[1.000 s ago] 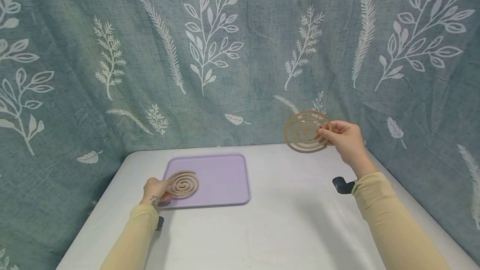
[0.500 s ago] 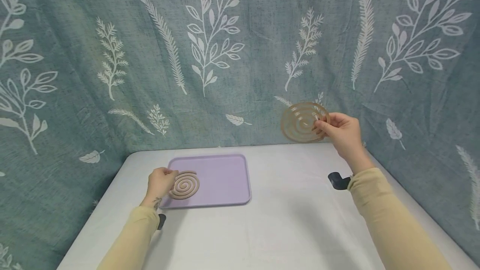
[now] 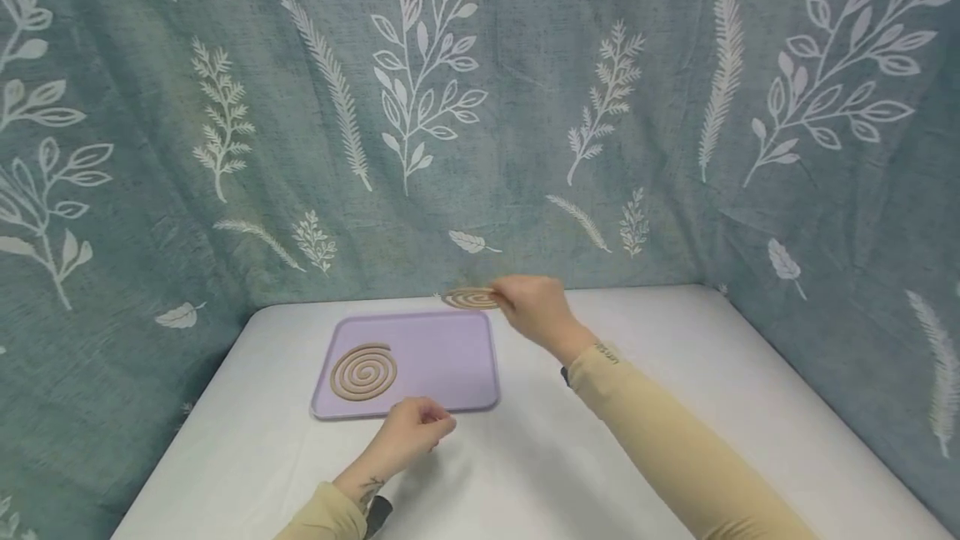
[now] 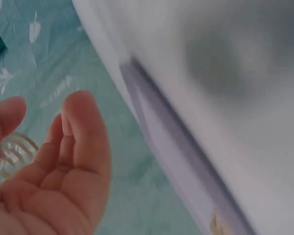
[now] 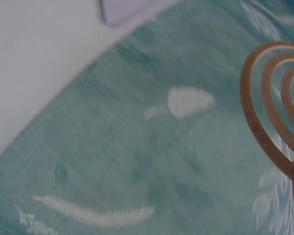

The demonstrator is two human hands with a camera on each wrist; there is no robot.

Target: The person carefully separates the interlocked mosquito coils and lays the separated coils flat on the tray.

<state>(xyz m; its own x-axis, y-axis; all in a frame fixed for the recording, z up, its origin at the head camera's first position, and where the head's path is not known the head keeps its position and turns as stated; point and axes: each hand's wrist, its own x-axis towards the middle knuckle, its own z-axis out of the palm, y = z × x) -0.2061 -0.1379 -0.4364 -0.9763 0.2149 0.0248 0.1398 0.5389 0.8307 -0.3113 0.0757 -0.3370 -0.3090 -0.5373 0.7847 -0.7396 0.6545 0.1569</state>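
A brown mosquito coil (image 3: pixel 365 372) lies flat on the left half of the lilac tray (image 3: pixel 442 357). My right hand (image 3: pixel 536 307) pinches a second mosquito coil (image 3: pixel 467 299) by its edge, above the tray's far right corner. That coil appears nearly edge-on in the head view, while its rings (image 5: pixel 268 83) show broadly in the right wrist view. My left hand (image 3: pixel 411 433) is held over the table at the tray's front edge, holding nothing. Its fingers are loosely bent and the thumb stands apart from them in the left wrist view.
The tray rests on a white table (image 3: pixel 480 490). Behind the table and along both sides hangs a blue-green curtain (image 3: pixel 525 107) with white leaf prints. Black straps with small mounts sit at both wrists.
My left hand has left the coil on the tray and moved right and toward me. The right hand has carried its coil left and down toward the tray, tilting it flatter.
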